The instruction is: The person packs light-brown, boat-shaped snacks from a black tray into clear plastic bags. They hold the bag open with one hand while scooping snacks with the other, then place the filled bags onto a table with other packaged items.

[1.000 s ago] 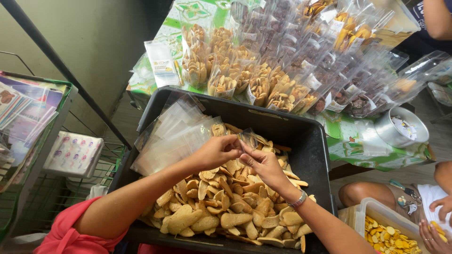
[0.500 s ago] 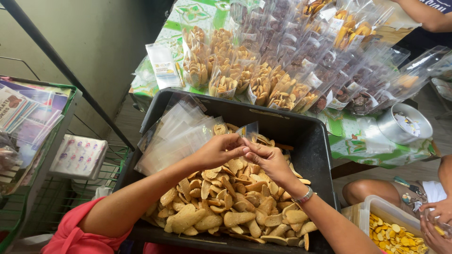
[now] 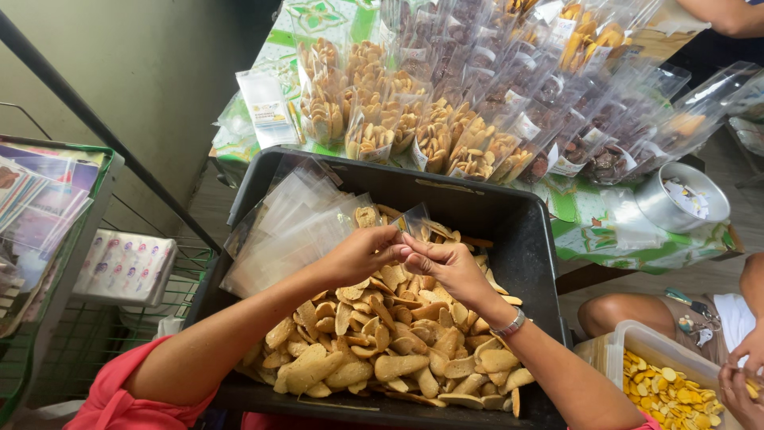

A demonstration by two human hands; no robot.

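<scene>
A black tub (image 3: 509, 209) in front of me holds a heap of pale oval crackers (image 3: 382, 350). Over the heap, my left hand (image 3: 360, 253) and my right hand (image 3: 447, 267) meet fingertip to fingertip and together pinch a small clear plastic bag (image 3: 414, 219) at its mouth. The bag stands up above my fingers. A silver band circles my right wrist. A stack of empty clear bags (image 3: 290, 231) leans against the tub's left wall, just left of my left hand.
Rows of filled snack bags (image 3: 446, 119) cover a green-patterned table behind the tub. A metal bowl (image 3: 680, 203) sits at the right. Another person sits at lower right, a hand (image 3: 740, 382) over a clear box of yellow chips (image 3: 664, 382). A green wire rack (image 3: 56, 263) stands left.
My hands have stayed over the crackers, drawing a little closer together around the small clear bag. The camera view has shifted slightly.
</scene>
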